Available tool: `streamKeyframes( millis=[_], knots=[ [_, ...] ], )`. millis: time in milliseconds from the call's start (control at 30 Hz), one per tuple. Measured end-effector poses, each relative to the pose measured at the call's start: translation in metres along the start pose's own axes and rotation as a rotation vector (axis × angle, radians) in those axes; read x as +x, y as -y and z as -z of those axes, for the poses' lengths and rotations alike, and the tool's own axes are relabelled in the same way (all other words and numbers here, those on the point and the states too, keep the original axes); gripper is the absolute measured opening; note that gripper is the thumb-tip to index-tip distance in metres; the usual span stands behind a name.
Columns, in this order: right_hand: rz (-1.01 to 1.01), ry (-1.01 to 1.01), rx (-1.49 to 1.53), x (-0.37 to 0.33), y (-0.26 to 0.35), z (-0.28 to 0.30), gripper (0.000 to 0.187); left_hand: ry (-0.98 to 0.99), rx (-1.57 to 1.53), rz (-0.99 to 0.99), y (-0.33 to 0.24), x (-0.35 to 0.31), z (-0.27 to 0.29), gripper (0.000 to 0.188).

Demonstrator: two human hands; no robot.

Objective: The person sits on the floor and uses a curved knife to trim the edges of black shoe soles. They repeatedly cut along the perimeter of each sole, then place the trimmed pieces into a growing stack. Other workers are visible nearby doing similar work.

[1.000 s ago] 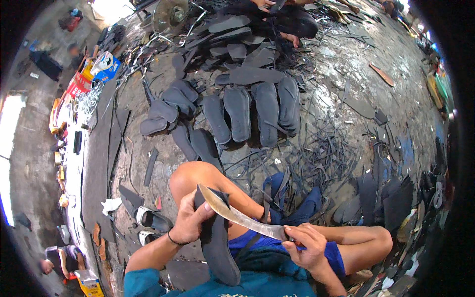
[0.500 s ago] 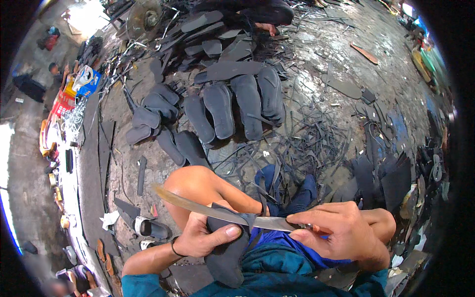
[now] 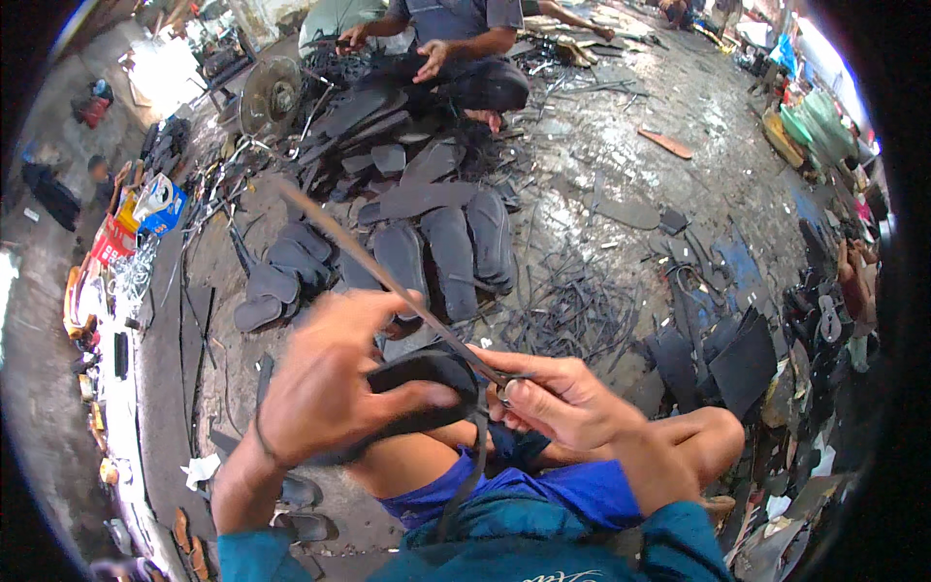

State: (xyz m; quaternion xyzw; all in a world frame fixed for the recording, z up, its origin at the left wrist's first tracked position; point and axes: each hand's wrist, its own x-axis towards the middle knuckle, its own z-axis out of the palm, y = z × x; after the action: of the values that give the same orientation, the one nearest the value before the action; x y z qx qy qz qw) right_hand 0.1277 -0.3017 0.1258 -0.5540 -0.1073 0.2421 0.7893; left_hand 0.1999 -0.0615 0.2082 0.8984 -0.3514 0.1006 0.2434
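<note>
My left hand (image 3: 335, 383), smeared by motion, grips a black shoe sole (image 3: 432, 373) with the thumb along its face. My right hand (image 3: 572, 398) is closed round the handle end of a long, slightly curved knife (image 3: 388, 276). Its blade points up and to the left, past the fingers of my left hand and close to the sole's far edge; whether it touches the sole I cannot tell. A thin dark strip (image 3: 468, 485) hangs below the sole over my lap.
Several black soles (image 3: 450, 257) lie in rows on the floor ahead, near a heap of thin rubber offcuts (image 3: 567, 310). Dark sheet pieces (image 3: 742, 364) rest at the right. Beyond the soles sits another person (image 3: 451, 58), both hands raised. A pair of sandals (image 3: 305, 509) is at my left.
Both hands, with the sole and knife, have risen away from my lap. The blade has swung to a steeper slant. My view has tilted up, bringing the other person into sight.
</note>
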Motion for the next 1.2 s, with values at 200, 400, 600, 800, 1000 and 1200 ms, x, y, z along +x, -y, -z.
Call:
streamKeyframes(
  millis=[200, 400, 600, 800, 1000, 1200],
  knots=[
    [0.105, -0.12, -0.011, -0.021, -0.044, -0.012, 0.05, 0.357, -1.366, 0.469, -0.034, -0.137, -0.089, 0.062],
    [0.361, -0.47, -0.562, -0.034, -0.053, -0.036, 0.045, -0.632, -2.02, 0.65, -0.042, -0.068, -0.13, 0.034],
    [0.423, -0.665, -0.932, -0.088, -0.099, -0.042, 0.029, -0.598, -2.144, 0.64, -0.029, -0.068, -0.115, 0.038],
    [0.205, -0.649, -0.911, -0.119, -0.088, -0.054, 0.028, -0.567, -1.754, 1.004, -0.041, -0.101, -0.134, 0.037],
    [0.078, -0.528, -0.804, -0.112, -0.078, -0.062, 0.028, -0.521, -1.617, 1.082, -0.034, -0.153, -0.147, 0.036],
    [0.169, -0.529, -0.725, -0.071, -0.092, -0.067, 0.024, -0.478, -1.394, 1.159, -0.04, -0.163, -0.148, 0.034]
  ],
)
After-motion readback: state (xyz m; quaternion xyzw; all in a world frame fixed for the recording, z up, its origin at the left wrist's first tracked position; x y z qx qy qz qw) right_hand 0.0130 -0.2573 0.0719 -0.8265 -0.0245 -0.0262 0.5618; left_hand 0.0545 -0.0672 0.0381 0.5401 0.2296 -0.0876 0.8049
